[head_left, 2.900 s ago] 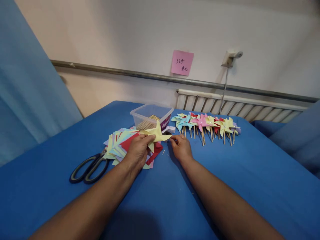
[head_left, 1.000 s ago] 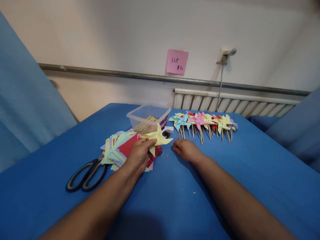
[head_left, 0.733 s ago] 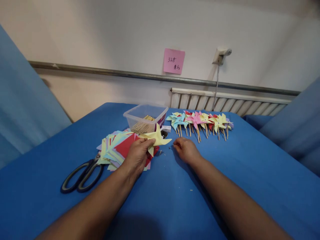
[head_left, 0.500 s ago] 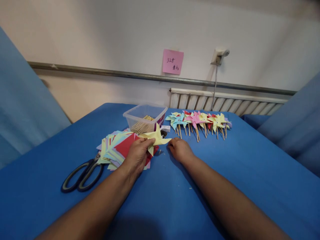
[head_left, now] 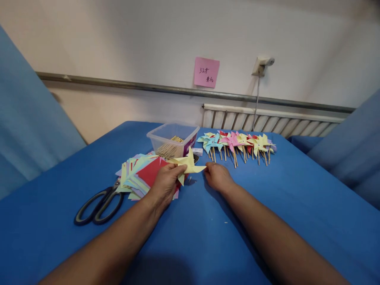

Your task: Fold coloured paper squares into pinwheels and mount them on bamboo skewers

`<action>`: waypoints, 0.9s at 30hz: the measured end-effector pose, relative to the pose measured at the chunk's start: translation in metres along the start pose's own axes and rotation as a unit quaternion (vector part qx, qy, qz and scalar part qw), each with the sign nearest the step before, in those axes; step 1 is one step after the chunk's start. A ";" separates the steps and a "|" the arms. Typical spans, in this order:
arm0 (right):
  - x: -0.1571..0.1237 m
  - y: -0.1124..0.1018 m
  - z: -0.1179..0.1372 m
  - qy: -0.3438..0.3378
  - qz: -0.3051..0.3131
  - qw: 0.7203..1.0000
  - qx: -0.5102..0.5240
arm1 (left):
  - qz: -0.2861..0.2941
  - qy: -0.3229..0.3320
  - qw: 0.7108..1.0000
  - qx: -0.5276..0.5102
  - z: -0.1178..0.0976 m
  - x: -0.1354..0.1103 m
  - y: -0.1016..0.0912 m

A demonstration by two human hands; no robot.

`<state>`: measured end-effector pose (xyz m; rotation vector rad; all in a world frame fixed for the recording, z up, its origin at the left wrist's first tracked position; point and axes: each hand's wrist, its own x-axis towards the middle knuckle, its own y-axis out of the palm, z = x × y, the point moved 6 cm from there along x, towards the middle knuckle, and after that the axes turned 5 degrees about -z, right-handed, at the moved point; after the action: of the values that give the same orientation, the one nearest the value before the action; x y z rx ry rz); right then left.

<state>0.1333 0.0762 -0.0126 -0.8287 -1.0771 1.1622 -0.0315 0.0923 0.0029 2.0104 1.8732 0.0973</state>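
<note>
My left hand [head_left: 165, 183] pinches a folded yellow paper pinwheel [head_left: 187, 165], holding it just above a fanned stack of coloured paper squares [head_left: 139, 173] on the blue table. To its right, my right hand [head_left: 218, 177] rests on the cloth with its fingers curled together at the tip of the pinwheel's right blade. Whether those fingers pinch anything is too small to make out.
Black-handled scissors [head_left: 99, 200] lie left of the paper stack. A clear plastic box [head_left: 172, 138] with wooden sticks stands behind the pinwheel. A row of finished pinwheels on sticks [head_left: 237, 143] lies at the back right. A radiator [head_left: 276, 122] and wall run behind the table.
My right hand lay on the cloth, shifted a little left toward the pinwheel, and now sits at its right blade tip. My left hand keeps holding the pinwheel in place.
</note>
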 end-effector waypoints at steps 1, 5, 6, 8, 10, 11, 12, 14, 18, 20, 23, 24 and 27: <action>-0.001 -0.001 -0.001 0.001 0.000 1.000 0.000 | 0.000 -0.003 1.000 0.003 0.000 -0.001 0.001; -0.001 -0.002 -0.007 0.010 -0.001 1.000 0.006 | 0.006 -0.010 1.000 0.015 0.001 -0.003 0.002; -0.001 -0.001 -0.009 0.014 -0.002 1.000 0.009 | 0.006 -0.010 1.000 0.014 0.001 -0.003 0.002; 0.000 0.000 -0.011 0.023 -0.003 1.000 0.015 | 0.006 -0.007 1.000 0.013 0.001 -0.002 0.002; 0.002 0.001 -0.014 0.032 -0.003 0.999 0.023 | 0.004 -0.005 1.000 0.010 0.001 -0.002 0.002; 0.003 0.002 -0.015 0.036 -0.003 0.999 0.028 | 0.003 -0.005 1.000 0.011 0.001 -0.003 0.002; 0.003 0.002 -0.016 0.039 -0.002 0.999 0.033 | 0.003 -0.006 1.000 0.012 0.001 -0.003 0.002; 0.004 0.002 -0.018 0.042 -0.001 0.998 0.043 | 0.004 -0.009 1.000 0.015 0.002 -0.003 0.002; 0.006 0.003 -0.023 0.054 -0.003 0.997 0.063 | 0.005 -0.013 1.000 0.014 0.002 -0.003 0.003; 0.007 0.005 -0.026 0.061 -0.002 0.995 0.075 | 0.005 -0.014 1.000 0.014 0.003 -0.002 0.003; 0.009 0.008 -0.029 0.064 0.004 0.993 0.099 | 0.004 -0.012 1.000 0.017 0.003 -0.001 0.002; 0.010 0.009 -0.030 0.063 0.008 0.992 0.106 | 0.004 -0.011 1.000 0.020 0.004 -0.001 0.001; 0.010 0.010 -0.030 0.056 0.015 0.991 0.120 | 0.007 -0.011 1.000 0.028 0.007 0.001 0.000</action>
<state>0.1600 0.0887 -0.0284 -0.7139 -0.8163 1.2291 -0.0294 0.0916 -0.0033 2.0526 1.8684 0.0257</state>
